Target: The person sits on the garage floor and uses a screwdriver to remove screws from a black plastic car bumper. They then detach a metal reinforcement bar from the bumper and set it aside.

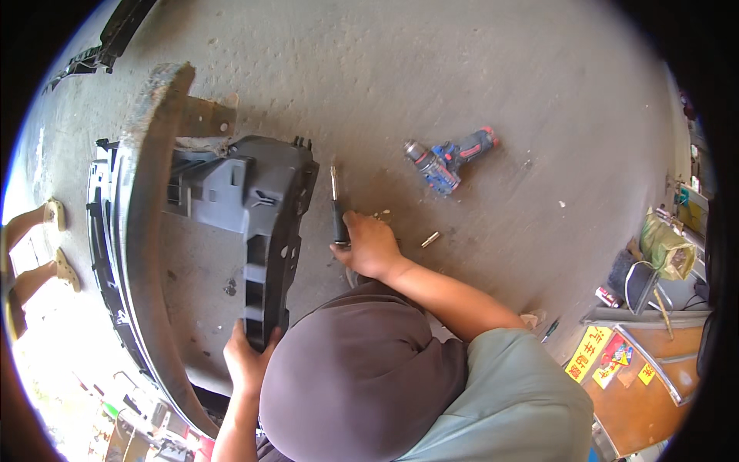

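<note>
My left hand [248, 358] grips the lower end of a black plastic car front-end frame [269, 223], fingers on one side and thumb on the other. In my right hand [371, 245] is a hand driver [337, 206] with a black grip and a slim metal shaft; its shaft points away from me, beside the frame. A small metal socket [430, 239] lies on the floor to the right of this hand. A blue and red cordless drill [446, 162] rests on its side farther off. A rounded purplish-grey cloth shape [354, 377] hides the space between my forearms.
A long, worn curved beam [146, 200] with a bracket [209, 117] stands along the frame's left. Another person's sandalled feet [61, 242] are at the far left. On the right are a yellowish bag [668, 250] and a brown panel [639, 404] with yellow labels.
</note>
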`<state>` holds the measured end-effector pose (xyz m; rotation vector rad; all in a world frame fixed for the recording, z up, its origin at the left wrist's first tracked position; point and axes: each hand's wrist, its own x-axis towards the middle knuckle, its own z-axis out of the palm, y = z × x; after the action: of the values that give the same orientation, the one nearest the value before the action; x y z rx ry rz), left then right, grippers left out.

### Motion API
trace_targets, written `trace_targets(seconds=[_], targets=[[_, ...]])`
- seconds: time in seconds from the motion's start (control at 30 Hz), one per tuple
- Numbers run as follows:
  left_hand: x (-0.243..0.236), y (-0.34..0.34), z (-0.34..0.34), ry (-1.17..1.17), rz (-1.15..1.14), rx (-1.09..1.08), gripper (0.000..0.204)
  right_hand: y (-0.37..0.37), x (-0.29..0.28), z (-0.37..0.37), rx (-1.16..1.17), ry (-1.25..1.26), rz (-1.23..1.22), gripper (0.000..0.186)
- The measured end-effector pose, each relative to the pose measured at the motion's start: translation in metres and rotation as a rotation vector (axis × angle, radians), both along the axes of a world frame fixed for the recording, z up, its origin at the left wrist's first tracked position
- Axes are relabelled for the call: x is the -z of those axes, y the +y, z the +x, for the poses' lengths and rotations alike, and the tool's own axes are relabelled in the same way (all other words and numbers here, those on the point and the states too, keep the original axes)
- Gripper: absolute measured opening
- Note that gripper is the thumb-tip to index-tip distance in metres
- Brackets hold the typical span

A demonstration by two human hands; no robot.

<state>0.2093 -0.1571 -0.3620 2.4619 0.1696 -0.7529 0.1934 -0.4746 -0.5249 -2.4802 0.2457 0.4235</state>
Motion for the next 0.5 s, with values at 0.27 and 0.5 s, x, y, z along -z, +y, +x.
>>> trace_targets(seconds=[0.27,0.5], targets=[[-0.137,0.058,0.034,-0.126,-0.049,-0.111,0.054,0.005,0.016,0.001,-0.011,-0.12,-0.018,0.057],[-0.186,0.098,0.07,-0.076,-0.1,-0.061,0.074,0.037,-0.004,0.003,-0.19,-0.046,0.23,0.059]])
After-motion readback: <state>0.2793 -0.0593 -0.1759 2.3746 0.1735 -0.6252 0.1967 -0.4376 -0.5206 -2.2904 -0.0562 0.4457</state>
